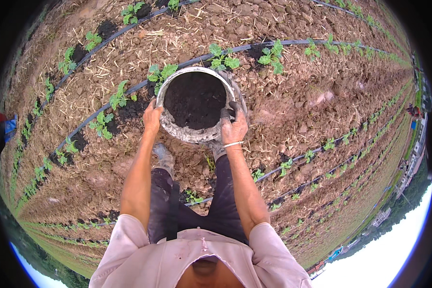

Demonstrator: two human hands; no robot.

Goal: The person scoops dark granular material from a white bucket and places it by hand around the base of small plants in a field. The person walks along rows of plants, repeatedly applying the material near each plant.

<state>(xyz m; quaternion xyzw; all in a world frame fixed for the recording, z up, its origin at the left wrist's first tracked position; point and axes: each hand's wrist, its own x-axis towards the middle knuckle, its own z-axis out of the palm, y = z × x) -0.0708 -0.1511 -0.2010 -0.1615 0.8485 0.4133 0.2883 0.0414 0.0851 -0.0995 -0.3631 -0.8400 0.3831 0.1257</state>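
Note:
A round whitish bucket (190, 136), smeared with dirt, is held in front of me over the soil. Dark, crumbly compost-like material (195, 100) fills much of it. My left hand (153, 117) grips the bucket's left side near the rim. At the right rim is my right hand (234, 124), its blackened fingers holding the edge and a white band around the wrist. Leafy green seedlings (162, 75) grow just beyond the bucket, beside a black drip irrigation hose (205, 57). The bucket hides part of the hose and the ground.
More hoses (93, 52) and rows of seedlings (102, 124) curve across clods and straw. Dark patches (131, 109) lie beside several plants. My boots (163, 156) stand between rows, with another hose (198, 202) behind them. Part of a person in blue (10, 129) shows at the far left.

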